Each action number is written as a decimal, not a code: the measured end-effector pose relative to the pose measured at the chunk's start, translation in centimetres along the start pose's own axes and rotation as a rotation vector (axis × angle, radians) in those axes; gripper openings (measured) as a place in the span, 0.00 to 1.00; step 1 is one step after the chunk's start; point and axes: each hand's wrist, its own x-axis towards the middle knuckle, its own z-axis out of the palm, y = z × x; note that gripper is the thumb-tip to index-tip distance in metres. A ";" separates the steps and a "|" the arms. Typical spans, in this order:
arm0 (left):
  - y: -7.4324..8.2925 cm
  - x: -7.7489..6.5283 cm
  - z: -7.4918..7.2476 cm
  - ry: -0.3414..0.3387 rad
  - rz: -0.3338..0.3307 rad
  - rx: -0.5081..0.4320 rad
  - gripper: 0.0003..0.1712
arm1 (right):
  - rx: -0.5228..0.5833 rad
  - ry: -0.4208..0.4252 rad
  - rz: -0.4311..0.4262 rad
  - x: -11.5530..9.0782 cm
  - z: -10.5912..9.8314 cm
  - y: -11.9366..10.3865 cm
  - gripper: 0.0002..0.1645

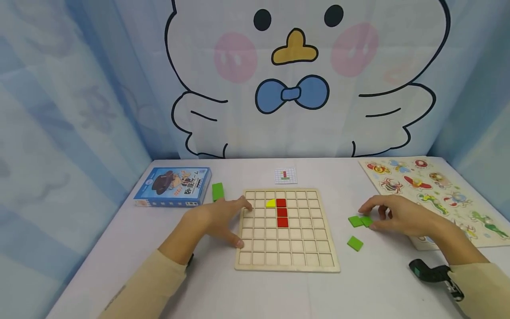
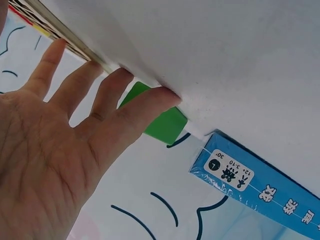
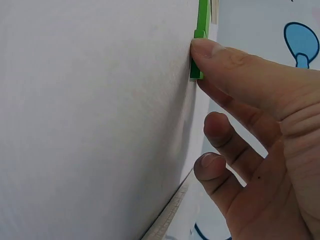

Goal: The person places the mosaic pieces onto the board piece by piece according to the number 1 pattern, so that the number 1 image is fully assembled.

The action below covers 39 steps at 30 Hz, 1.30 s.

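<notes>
With its fingers spread, my left hand (image 1: 217, 219) rests at the left edge of a wooden grid board (image 1: 287, 269), thumb and fingertips on the rim. Three red squares (image 1: 282, 212) stand in a column on the board, beside a yellow triangle (image 1: 271, 203) at the top one. To the right, my right hand (image 1: 406, 215) pinches a small green square tile (image 3: 195, 69) between thumb and finger, low at the table. A second green tile (image 1: 355, 221) lies against it, and another green tile (image 1: 355, 243) lies nearer me.
Behind the board lies a small pattern card (image 1: 285, 175). A blue game box (image 1: 173, 187) is at the back left, with a green rectangular piece (image 1: 218, 191) between it and the board. A sheet of insect pictures (image 1: 434, 186) covers the right side of the table.
</notes>
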 end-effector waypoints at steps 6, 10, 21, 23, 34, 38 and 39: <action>0.1 0.1 0.0 -0.012 -0.021 -0.020 0.54 | -0.027 -0.006 0.023 -0.1 0.3 0.1 0.16; 0.2 0.1 -0.1 -0.007 -0.017 -0.015 0.53 | -0.044 -0.023 0.070 -0.1 0.2 0.0 0.16; 0.2 0.0 0.0 -0.004 -0.015 -0.014 0.53 | -0.013 0.003 0.050 -0.5 0.0 -0.8 0.17; 0.2 0.0 0.0 -0.004 -0.009 -0.014 0.53 | 0.001 0.012 0.034 -0.4 -0.1 -1.0 0.18; 0.2 -0.2 -0.4 0.002 0.020 -0.020 0.52 | 0.104 0.057 -0.032 0.6 -0.5 -2.3 0.20; 0.2 -0.2 -0.2 -0.003 0.015 -0.027 0.52 | 0.135 0.059 -0.040 0.8 -1.0 -2.9 0.18; 0.2 -0.2 -0.2 -0.002 0.015 -0.026 0.52 | 0.141 0.060 -0.040 0.8 -1.1 -3.1 0.18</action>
